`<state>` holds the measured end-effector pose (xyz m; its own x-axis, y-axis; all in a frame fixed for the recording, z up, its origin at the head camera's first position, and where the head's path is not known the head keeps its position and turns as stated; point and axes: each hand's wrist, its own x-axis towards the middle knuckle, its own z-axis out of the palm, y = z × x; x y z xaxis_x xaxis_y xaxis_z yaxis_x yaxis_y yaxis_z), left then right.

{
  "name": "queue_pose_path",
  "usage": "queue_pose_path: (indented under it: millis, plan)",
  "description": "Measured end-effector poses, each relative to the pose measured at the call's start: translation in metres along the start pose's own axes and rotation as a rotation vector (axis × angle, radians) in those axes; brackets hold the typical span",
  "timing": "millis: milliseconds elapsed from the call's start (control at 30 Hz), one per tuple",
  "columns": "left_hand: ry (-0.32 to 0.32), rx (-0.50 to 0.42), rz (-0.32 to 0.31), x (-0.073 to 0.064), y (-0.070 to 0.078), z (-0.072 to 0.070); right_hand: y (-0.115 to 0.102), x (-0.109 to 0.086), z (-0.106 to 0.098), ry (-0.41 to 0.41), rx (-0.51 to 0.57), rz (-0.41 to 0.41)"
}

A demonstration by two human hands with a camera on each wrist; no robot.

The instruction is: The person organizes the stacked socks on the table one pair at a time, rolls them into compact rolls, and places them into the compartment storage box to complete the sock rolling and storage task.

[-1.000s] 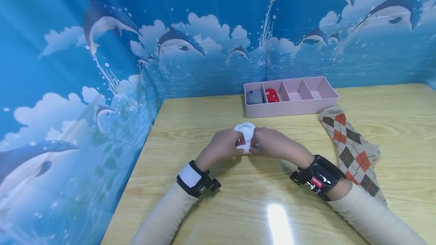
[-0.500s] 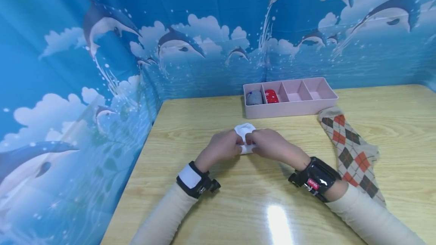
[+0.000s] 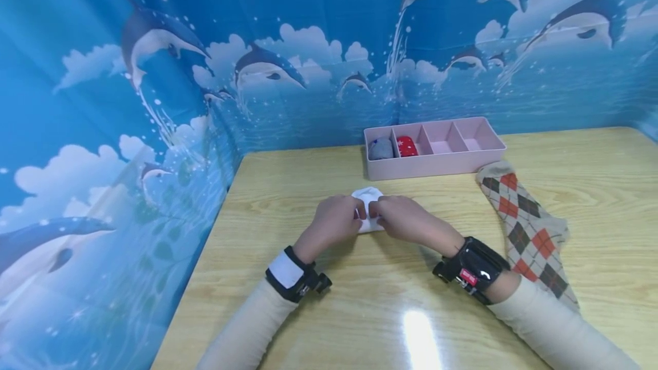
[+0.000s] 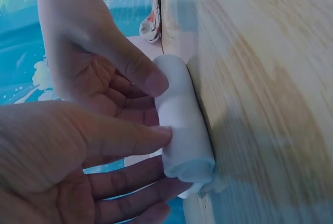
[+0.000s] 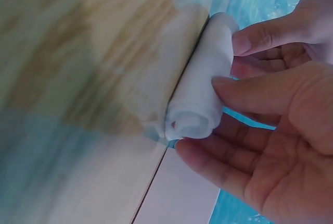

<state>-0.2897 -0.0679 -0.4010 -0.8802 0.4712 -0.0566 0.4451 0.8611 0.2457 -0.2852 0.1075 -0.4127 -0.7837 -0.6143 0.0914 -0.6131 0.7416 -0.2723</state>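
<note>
A white sock (image 4: 182, 114), wound into a thick roll with spiral ends, lies on the table just in front of the pink box. My left hand (image 3: 335, 218) pinches its left end, thumb on the near side and fingers round the far side. At the right end my right hand (image 3: 408, 218) does the same, as the right wrist view shows with the thumb on the roll (image 5: 203, 83). A white flap of sock (image 3: 367, 192) spreads flat beyond the hands. Both hands sit close together and partly hide the roll in the head view.
Behind the hands stands a pink divided box (image 3: 437, 165). A grey rolled sock (image 3: 381, 149) fills its leftmost compartment, a red rolled sock (image 3: 406, 146) the second. An argyle sock (image 3: 529, 230) lies flat to the right, partly under the right forearm. A dolphin-print curtain (image 3: 308, 44) borders the table.
Both hands stay on the white sock with small finger shifts; the right hand has edged slightly left. The head view has drifted a little. Box and argyle sock stay put.
</note>
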Motion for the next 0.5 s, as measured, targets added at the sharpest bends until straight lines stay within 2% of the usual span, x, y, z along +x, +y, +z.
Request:
queue_pose_path:
  millis: [133, 333, 500]
  plan:
    - [-0.009, 0.037, 0.022, -0.0003, 0.0013, 0.0015, 0.0015, 0.0011, 0.0002, -0.013, 0.041, 0.025]
    - [-0.04, 0.056, 0.004, -0.0013, 0.0041, 0.0031, 0.0046, 0.0026, 0.0011, 0.012, 0.052, 0.044]
    - [0.004, 0.089, 0.019, -0.0015, 0.005, 0.0052, 0.0045, 0.0024, 0.0002, 0.034, 0.043, 0.047]
